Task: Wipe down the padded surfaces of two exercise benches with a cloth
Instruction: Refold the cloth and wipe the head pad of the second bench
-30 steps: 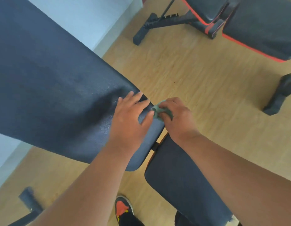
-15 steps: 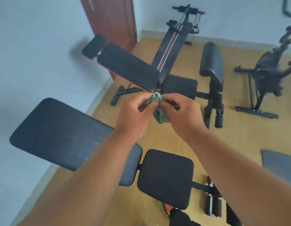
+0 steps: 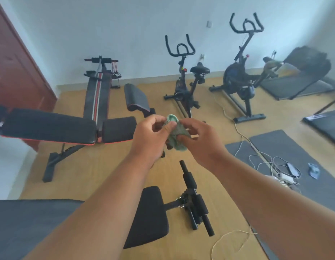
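Left hand point(image 3: 153, 136) and right hand point(image 3: 198, 141) are both pinching the cloth point(image 3: 175, 133) between them, above the benches; it is appearing soft, light and limp, so gripping a bunched fold is advisable

You get soft, even daylight with no glare and only faint shadows on the wooden floor point(image 3: 99, 166). The wide lens bends the door point(image 3: 14, 72) and walls at the edges. The treadmill point(image 3: 301, 76) at right smears with motion blur.
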